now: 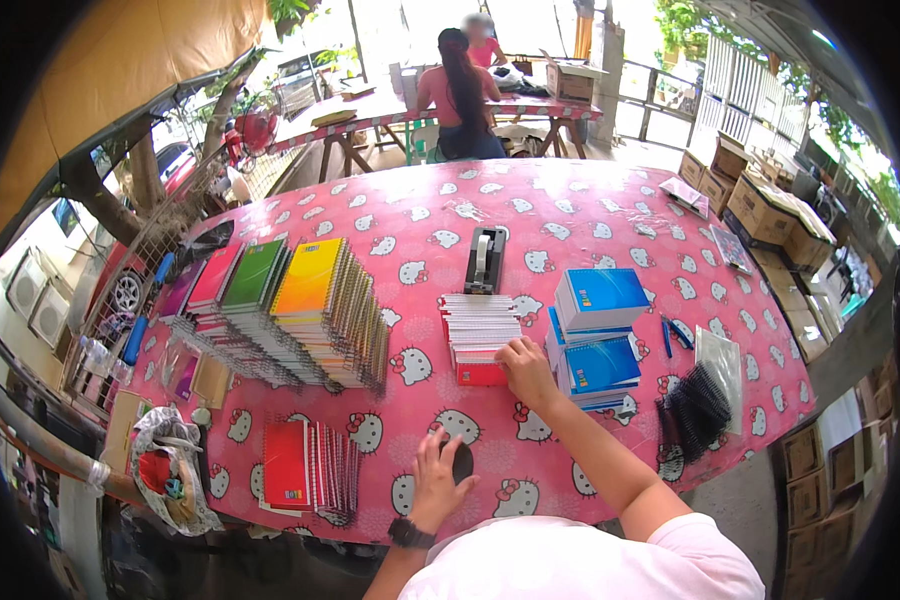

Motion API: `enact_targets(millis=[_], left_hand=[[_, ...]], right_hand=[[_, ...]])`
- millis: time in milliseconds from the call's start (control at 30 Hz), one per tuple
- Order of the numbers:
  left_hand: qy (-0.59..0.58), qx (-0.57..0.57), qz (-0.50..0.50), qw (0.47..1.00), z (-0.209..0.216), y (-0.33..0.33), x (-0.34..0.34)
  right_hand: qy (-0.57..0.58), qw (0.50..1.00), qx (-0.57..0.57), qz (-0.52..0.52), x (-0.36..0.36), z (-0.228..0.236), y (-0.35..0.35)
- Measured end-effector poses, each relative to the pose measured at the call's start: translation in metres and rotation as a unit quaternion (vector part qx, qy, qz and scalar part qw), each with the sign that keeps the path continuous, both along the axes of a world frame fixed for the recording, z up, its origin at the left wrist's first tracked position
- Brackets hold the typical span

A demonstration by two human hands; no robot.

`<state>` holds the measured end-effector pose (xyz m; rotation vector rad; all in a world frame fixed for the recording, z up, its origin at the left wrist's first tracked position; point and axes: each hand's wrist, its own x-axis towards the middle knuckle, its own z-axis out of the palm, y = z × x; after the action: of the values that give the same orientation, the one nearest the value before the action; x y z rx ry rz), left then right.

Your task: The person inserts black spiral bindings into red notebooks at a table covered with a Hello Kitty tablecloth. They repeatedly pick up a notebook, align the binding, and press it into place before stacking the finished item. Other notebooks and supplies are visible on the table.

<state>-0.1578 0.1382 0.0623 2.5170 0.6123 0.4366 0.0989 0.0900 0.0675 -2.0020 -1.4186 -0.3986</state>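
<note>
A row of unbound notebooks (480,325), white page edges up with a red cover at the near end, lies mid-table. My right hand (526,372) reaches to its near right side, fingers bent and closed on the edge of a red-covered notebook (480,374); the fingertips are partly hidden. Nearer to me, my left hand (438,480) curls around a black rounded object (462,462), with thumb and fingers at its sides; its kind is unclear. Left of that hand lies a pile of red spiral notebooks (300,465). Blue-covered notebooks (600,300) are stacked beside my right forearm.
Tall stacks of yellow (312,278), green (255,275) and pink notebooks (215,275) stand left. A tape dispenser (485,262) sits beyond the row. Black binding coils (695,415) and blue pens (670,335) lie right. Two people sit at a far table (370,112).
</note>
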Motion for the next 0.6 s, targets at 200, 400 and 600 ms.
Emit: enact_targets(millis=[200, 400, 600], left_hand=[[-0.012, 0.014, -0.041, 0.999, -0.028, 0.032, 0.025], [-0.119, 0.074, 0.06, 0.988, -0.009, 0.052, 0.038], [-0.127, 0.018, -0.142, 0.981, 0.011, -0.009, 0.035]], right_hand=[[0.268, 0.96, -0.045, 0.071, -0.032, 0.054, -0.04], [0.224, 0.948, -0.167, 0.153, -0.064, 0.021, -0.094], [0.163, 0.972, -0.138, 0.095, -0.077, -0.001, -0.095]])
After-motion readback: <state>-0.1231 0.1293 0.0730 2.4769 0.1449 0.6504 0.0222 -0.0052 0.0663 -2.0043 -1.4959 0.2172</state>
